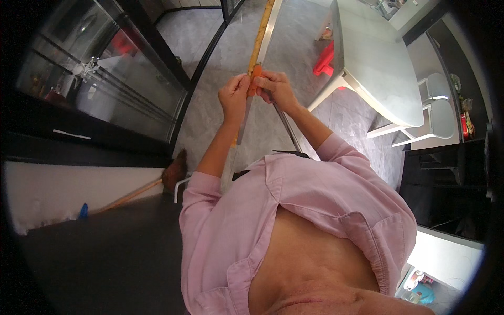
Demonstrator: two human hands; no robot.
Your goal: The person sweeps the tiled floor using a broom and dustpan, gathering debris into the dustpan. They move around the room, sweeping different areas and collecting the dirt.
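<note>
My left hand [233, 96] pinches a long, narrow bar [260, 39] beside its orange plastic bracket [256, 78]. One side of the bar carries a mottled yellow strip and the other a silver-grey one; it resembles a floor squeegee or mop head. From the far top edge of view it runs back toward me, partly behind my left hand and forearm. My right hand [278, 88] grips the orange bracket from the other side, thumb on its face. A metal pole [288, 128] slants from below my right hand toward my waist; its join to the bracket is hidden.
Black-framed glass doors [130, 78] stand on the left. A broom [175, 173] leans below them, near a white metal bar [177, 191]. On the right are a white table [374, 59], chairs [441, 118] and a red plastic object [325, 59]. Grey tiles [208, 90] cover the floor.
</note>
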